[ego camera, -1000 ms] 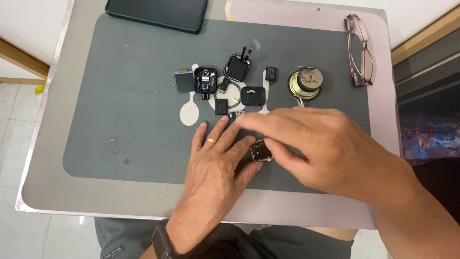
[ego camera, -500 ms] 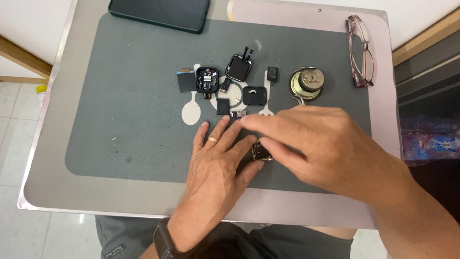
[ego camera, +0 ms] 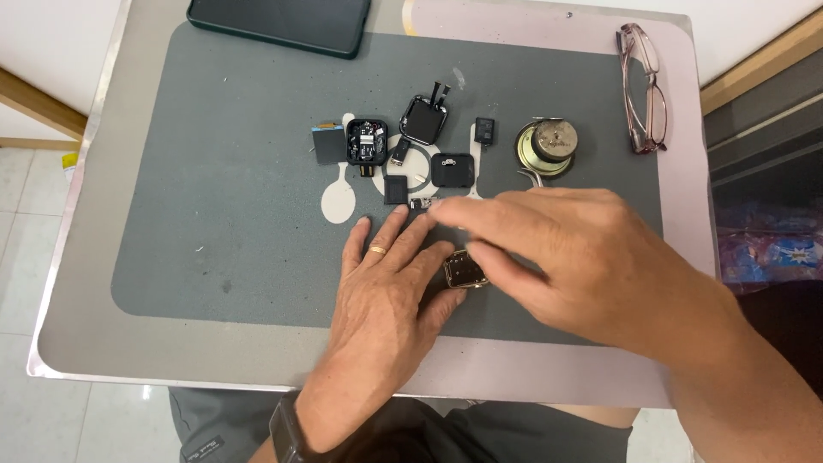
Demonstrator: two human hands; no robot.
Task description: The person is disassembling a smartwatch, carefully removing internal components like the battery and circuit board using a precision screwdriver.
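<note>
My left hand (ego camera: 386, 291), with a ring on one finger, lies flat on the grey mat (ego camera: 214, 223), fingers pointing away from me. Its index finger and thumb hold a small square metal-edged module (ego camera: 464, 269) against the mat. My right hand (ego camera: 566, 257) hovers over the module from the right, fingers spread, its thumb touching the module's upper right edge and its index finger reaching left above small loose parts (ego camera: 418, 203). The right palm is hidden.
Beyond the hands lie several black square watch parts: an open case with circuitry (ego camera: 367, 141), a grey block (ego camera: 327, 144), a black screen piece (ego camera: 423, 120) and a black cover (ego camera: 452, 170). A round metal tin (ego camera: 549, 146), glasses (ego camera: 643, 86) and a dark phone (ego camera: 279, 24) are further out.
My right index finger has stretched further left over the loose parts. My left fingers have shifted slightly away from me. The module stays between the hands.
</note>
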